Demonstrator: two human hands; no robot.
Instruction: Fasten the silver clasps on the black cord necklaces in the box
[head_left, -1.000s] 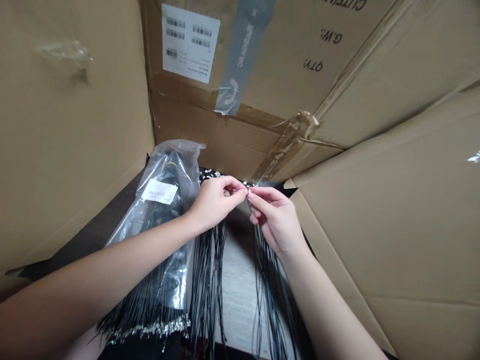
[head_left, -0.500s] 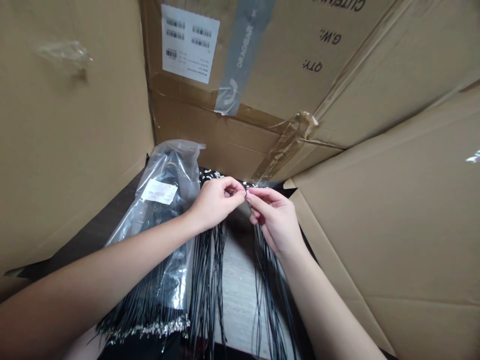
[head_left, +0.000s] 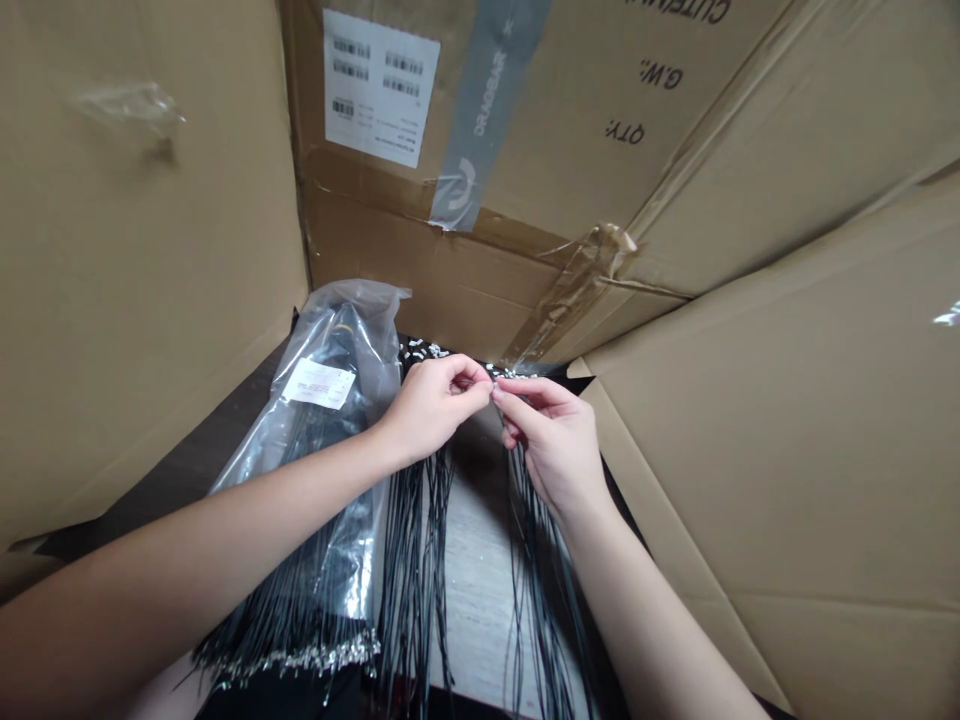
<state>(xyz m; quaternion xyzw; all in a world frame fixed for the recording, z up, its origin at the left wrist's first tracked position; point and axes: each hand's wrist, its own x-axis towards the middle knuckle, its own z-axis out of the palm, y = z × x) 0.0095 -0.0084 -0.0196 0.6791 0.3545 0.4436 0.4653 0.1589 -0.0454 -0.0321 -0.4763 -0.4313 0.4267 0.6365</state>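
My left hand [head_left: 439,405] and my right hand [head_left: 553,430] meet fingertip to fingertip above the table, each closed in a pinch. Whatever sits between the fingertips is too small and covered to name. Under the left hand hang thin black wires [head_left: 412,560] with small white ends at the top. A second bundle of black wires [head_left: 544,590] lies below the right hand, also with white ends [head_left: 514,372]. Left of these, a clear plastic bag [head_left: 352,300] with a white label [head_left: 319,384] holds many more black wires, whose silvery tips [head_left: 307,655] stick out at the bottom.
Cardboard boxes surround the spot: one at left [head_left: 142,270], one at the back [head_left: 420,280] with a barcode sheet [head_left: 381,88] and grey tape [head_left: 491,90], and cardboard flaps at right [head_left: 810,440]. A pale table surface [head_left: 480,590] shows between the wire bundles.
Both hands stay in nearly the same place. The right fingers have shifted very slightly at the pinch; the wires, bag and boxes look the same.
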